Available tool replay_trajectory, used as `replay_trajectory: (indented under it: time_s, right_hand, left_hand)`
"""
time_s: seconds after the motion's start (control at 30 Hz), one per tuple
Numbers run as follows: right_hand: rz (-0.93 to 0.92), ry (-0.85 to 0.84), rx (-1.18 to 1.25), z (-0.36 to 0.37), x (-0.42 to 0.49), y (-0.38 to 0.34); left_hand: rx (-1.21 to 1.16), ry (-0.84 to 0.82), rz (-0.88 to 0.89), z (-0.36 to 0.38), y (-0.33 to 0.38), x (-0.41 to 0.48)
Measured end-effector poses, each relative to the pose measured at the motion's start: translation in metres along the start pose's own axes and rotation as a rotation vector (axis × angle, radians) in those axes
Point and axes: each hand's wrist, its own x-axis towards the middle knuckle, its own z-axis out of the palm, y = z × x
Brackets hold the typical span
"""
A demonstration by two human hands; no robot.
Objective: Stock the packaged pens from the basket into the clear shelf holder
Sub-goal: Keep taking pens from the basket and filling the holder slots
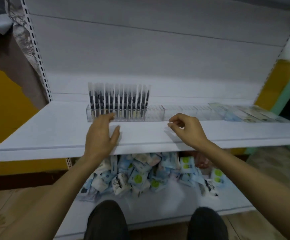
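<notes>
A long clear shelf holder (180, 113) lies along the white shelf (54, 135). Its left part holds several packaged pens (119, 101) standing upright in a row; the slots to their right look empty. My left hand (101, 135) lies flat on the shelf, fingers spread, fingertips at the holder's front wall below the pens. My right hand (187, 130) hovers over the shelf in front of the holder's middle, fingers loosely curled, nothing visible in it. No basket is in view.
Flat packets (248, 113) lie at the holder's right end. On the lower shelf (158, 205) sits a heap of small blue and white packs (140, 174). My knees (106, 220) are against its front edge. A slotted upright (37, 49) stands at left.
</notes>
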Motion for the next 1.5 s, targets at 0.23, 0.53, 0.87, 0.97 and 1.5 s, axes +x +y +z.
replay_trajectory:
  time_s: [0.23,0.53,0.87,0.97,1.5]
  right_hand:
    - [0.063,-0.151,-0.281,0.008,-0.125,0.031]
    - [0.379,-0.640,-0.436,0.067,-0.219,0.111]
    - [0.678,-1.079,-0.213,0.173,-0.352,0.178]
    - [0.741,-1.168,-0.195,0.199,-0.388,0.200]
    - [0.928,-1.144,-0.107,0.358,-0.446,0.276]
  left_hand:
    - [-0.018,-0.381,0.375,0.052,0.055,-0.095]
    - [0.246,-1.023,0.022,0.117,0.047,-0.199]
    - [0.241,-1.516,-0.183,0.151,0.024,-0.341]
    - [0.157,-1.566,-0.315,0.166,0.020,-0.382]
    - [-0.119,-1.415,-1.142,0.333,0.002,-0.529]
